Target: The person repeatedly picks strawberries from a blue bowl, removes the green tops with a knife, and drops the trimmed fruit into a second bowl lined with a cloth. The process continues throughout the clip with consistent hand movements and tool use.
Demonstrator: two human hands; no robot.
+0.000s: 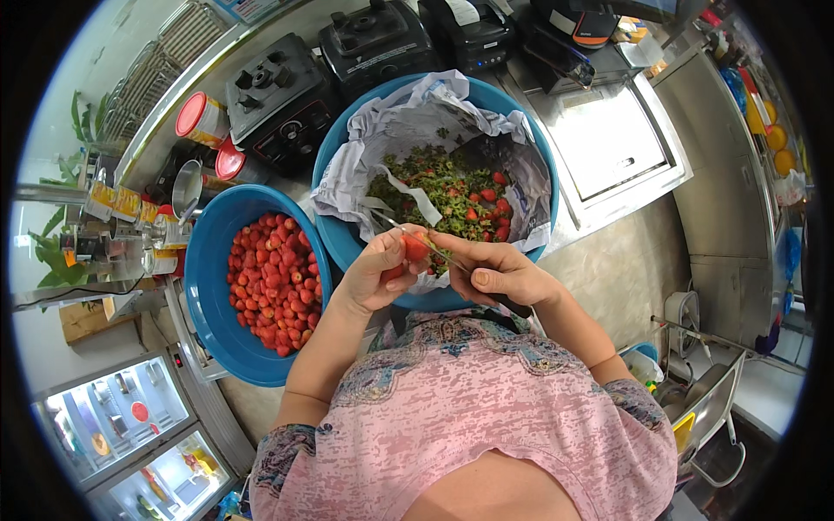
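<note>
My left hand (381, 270) holds a strawberry (415, 246) between thumb and fingers, with more red fruit showing lower in the palm. My right hand (498, 270) grips the dark handle of a knife (453, 262), whose thin blade lies against the strawberry. Both hands are over the near edge of a large blue plastic basin (549, 176) lined with crumpled printed paper. Green strawberry tops (449, 189) and several red strawberries (502, 207) lie inside it. At the left, a second blue basin (212, 312) holds many strawberries without green tops (273, 280).
Black blender bases (280, 104) and a small printer (472, 32) stand behind the basins. Cans with red lids (202, 120) and a metal pot (187, 185) are at the left. A steel counter (606, 140) lies to the right; a lit glass-door refrigerator (130, 423) is at lower left.
</note>
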